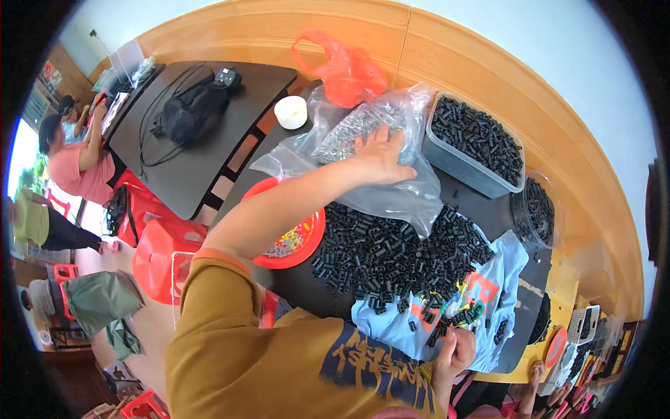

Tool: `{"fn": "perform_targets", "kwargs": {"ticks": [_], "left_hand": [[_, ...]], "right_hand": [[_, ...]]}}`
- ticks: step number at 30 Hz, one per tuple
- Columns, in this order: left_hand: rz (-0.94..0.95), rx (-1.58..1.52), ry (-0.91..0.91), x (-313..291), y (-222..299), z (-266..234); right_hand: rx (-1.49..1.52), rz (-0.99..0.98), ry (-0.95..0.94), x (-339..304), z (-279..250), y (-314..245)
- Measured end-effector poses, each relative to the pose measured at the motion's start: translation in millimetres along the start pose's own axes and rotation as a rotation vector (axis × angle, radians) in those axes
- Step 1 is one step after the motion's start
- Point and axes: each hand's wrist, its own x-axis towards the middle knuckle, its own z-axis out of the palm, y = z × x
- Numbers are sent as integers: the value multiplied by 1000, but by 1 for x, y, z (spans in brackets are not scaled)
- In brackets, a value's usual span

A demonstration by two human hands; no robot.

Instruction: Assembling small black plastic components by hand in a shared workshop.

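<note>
My left arm stretches across the table, and my left hand [382,155] lies with fingers spread on a clear plastic bag [408,192] full of small shiny metal pieces [347,133]. Close to my body, my right hand [457,349] is curled closed by the near edge of a light blue printed cloth [509,269]. Whatever its fingers may hold is too small to make out. A wide heap of short black tubular plastic pieces [391,255] covers the table between my hands and spreads over the cloth. Partly behind my left forearm sits a red round tray [317,234] with small coloured and metal parts.
A grey bin [474,174] and a clear round tub [534,209] of black parts stand at the right. A red plastic bag [342,66] and a white roll [291,112] lie beyond. Another table bears a black bag [195,108]. Other people sit or stand left and lower right.
</note>
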Motion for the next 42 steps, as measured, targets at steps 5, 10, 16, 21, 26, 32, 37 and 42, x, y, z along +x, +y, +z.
{"fn": "perform_targets", "kwargs": {"ticks": [5,10,16,21,26,32,37,42], "left_hand": [[7,-44,28,3,-2,3],[118,-72,93,6,-22,1],[411,-56,646,-6,-69,-47],[144,187,762,0,-141,-83],[-231,297,514,3,-214,-64],[-33,116,507,40,-237,-54],[53,-24,382,63,-227,-57],[71,-26,411,87,-253,-64]], "right_hand": [[-26,-13,-2,0,2,0],[-32,-13,-9,-1,3,0],[-16,33,7,-2,1,-7],[-41,-114,65,3,1,1],[13,-152,101,13,1,2],[36,-130,141,7,-2,4],[39,-145,142,4,-6,8],[102,-162,208,5,-6,7]]}}
